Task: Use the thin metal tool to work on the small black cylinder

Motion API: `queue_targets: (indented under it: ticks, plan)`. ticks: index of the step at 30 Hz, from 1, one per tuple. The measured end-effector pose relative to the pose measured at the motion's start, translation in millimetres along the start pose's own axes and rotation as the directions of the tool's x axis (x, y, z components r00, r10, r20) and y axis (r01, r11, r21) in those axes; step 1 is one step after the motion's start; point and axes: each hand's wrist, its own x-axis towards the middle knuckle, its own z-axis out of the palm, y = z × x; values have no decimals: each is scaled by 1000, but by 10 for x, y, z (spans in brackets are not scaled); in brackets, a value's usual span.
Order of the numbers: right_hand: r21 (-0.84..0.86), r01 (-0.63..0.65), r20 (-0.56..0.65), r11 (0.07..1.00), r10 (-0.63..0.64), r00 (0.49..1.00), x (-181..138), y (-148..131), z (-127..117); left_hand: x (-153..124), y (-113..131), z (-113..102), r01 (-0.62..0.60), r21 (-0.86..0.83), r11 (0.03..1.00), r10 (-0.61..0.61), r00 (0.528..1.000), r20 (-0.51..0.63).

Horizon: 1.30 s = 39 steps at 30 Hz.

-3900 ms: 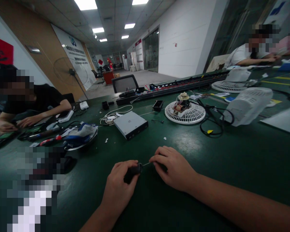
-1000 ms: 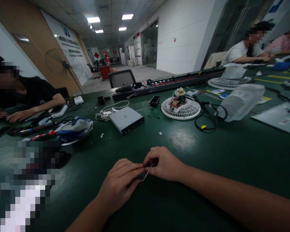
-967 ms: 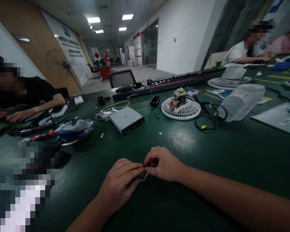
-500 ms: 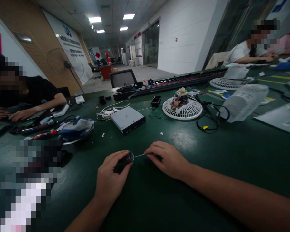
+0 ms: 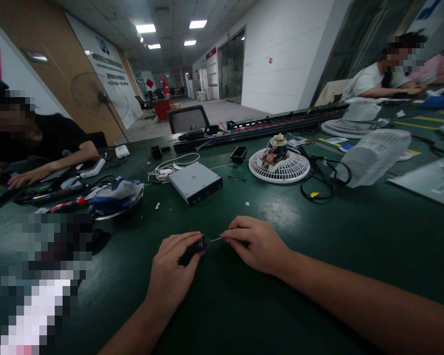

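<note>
My left hand (image 5: 172,268) is closed round a black cylinder (image 5: 196,247), gripping it between the thumb and the fingers. The round end of the cylinder faces right; most of its length is hidden by the fingers. Opposite it, my right hand (image 5: 257,244) pinches a thin metal rod (image 5: 215,240) between thumb and fingertips. The rod spans the small gap between the hands, its left tip at the cylinder's round end. Whether the tip sits inside the cylinder I cannot tell. Both hands are just above the green table (image 5: 222,305).
Beyond my hands lies a grey disc drive (image 5: 197,181) beside a coiled white cable (image 5: 161,173). Farther right are a white fan grille with a motor (image 5: 279,165) and a white plastic housing (image 5: 375,158). Tools and a blue cloth (image 5: 120,197) lie left, near a seated person (image 5: 59,143).
The cylinder in my left hand has shifted slightly right and turned, so its bright rim shows less. Less of the rod shows between the hands. My right hand has barely moved.
</note>
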Motion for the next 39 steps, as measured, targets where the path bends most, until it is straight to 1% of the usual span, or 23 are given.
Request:
queue_targets:
  ticks: [2,3,5,7,9,10,14,17,19,21,23,25,28,30,33,36,39]
  plan:
    - [49,49,-19,998,-48,999,9,4,2,-1,7,1,-12,1,1000,12,1000,3]
    - [60,48,-37,997,-45,998,14,6,2,-2,10,0,-25,-2,1000,25,1000,8]
    - [47,-13,-53,999,15,998,20,9,2,-1,16,0,-43,-4,999,43,999,20]
    - [42,-58,-6,997,58,998,20,7,1,3,20,3,-34,4,999,34,999,18]
    - [71,-59,56,996,55,997,16,-5,-4,4,19,7,-12,15,1000,12,1000,18]
    - [83,-76,69,994,71,995,16,-16,-9,4,17,9,-4,18,1000,3,1000,21]
    - [33,-252,48,967,250,967,33,-60,-41,-6,2,8,34,23,999,-35,999,31]
    - [31,-317,27,948,316,948,59,-71,-61,-5,0,1,54,30,998,-54,998,20]
    - [70,-376,5,924,377,926,70,-72,-58,1,10,-1,18,31,999,-19,1000,24]
    - [133,-420,22,898,421,907,72,-81,-39,9,30,-1,-59,24,998,58,997,42]
    - [205,-406,85,891,397,914,67,-104,-9,11,56,1,-162,19,987,160,985,70]
    - [253,-354,157,900,323,933,59,-138,19,7,83,0,-258,31,966,253,962,106]
    - [222,-298,194,929,257,947,56,-176,38,-7,113,-9,-345,88,934,331,933,139]
    - [185,-285,195,941,249,949,61,-180,39,-12,120,-15,-355,131,925,338,931,135]
    - [166,-266,213,950,228,950,71,-159,36,-8,106,-15,-318,165,934,303,947,109]
    - [154,-268,238,951,227,944,73,-140,39,1,73,0,-270,167,948,261,962,73]
    - [175,-281,230,944,238,944,75,-144,48,7,52,19,-243,154,958,236,970,62]
